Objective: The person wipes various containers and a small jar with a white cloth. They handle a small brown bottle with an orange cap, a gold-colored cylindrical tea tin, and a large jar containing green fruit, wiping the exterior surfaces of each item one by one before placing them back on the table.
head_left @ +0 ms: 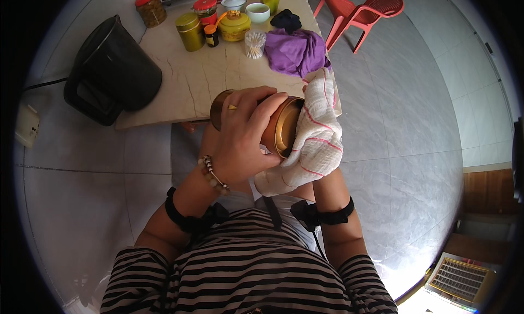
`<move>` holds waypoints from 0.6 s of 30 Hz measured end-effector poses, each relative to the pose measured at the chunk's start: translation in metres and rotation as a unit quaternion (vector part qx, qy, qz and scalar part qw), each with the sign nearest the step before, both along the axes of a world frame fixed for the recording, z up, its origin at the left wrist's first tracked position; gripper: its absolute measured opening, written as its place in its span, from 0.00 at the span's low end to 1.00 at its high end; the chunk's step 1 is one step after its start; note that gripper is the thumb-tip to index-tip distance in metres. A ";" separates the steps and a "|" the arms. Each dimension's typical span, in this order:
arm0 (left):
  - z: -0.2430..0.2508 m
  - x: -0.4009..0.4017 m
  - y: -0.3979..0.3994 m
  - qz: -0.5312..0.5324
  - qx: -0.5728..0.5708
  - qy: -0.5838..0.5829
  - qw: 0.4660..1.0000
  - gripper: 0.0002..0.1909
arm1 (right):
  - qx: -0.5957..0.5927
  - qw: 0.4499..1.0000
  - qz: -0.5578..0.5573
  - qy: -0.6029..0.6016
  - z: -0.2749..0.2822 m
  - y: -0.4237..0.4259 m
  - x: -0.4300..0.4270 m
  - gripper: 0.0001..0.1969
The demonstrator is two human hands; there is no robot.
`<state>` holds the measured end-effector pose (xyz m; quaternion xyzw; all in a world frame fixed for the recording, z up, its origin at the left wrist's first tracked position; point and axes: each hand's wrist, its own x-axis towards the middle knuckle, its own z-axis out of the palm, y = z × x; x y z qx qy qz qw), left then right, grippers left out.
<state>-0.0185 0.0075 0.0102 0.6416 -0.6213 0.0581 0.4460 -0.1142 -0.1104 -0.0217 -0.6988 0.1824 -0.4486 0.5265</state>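
My left hand [245, 134] is wrapped around a gold-and-brown metal canister [286, 128], tipped on its side above my lap at the table's front edge. One round metal end faces right. A white cloth with pink stripes [317, 146] is bunched over my right hand [330, 180] and pressed against that end. The cloth hides nearly all of my right hand, its fingers included. Beyond it, a crumpled purple cloth [297, 52] lies at the right edge of the marble-patterned table [176, 89].
A black electric kettle [118, 72] stands at the left. Toward the back are a green-gold tin [190, 32], a yellow lidded pot [234, 28], a small dark bottle [211, 37], cotton swabs [255, 46] and a pale bowl [258, 13]. Red plastic chair [360, 11] beyond.
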 end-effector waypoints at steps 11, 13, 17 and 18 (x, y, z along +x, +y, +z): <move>0.004 0.027 -0.002 -0.097 -0.042 0.470 0.876 0.36 | -0.087 0.967 -0.040 0.236 0.014 0.028 -0.012 0.23; -0.002 0.030 0.002 -0.099 -0.035 0.594 0.797 0.37 | 0.224 0.970 -0.030 0.094 0.045 0.041 -0.002 0.19; -0.008 0.023 0.003 -0.112 -0.052 0.629 0.767 0.39 | 0.062 0.996 -0.037 0.044 0.053 0.065 0.013 0.18; -0.012 0.023 0.003 -0.117 -0.048 0.634 0.763 0.41 | -0.067 0.995 -0.039 0.058 0.051 0.063 0.014 0.18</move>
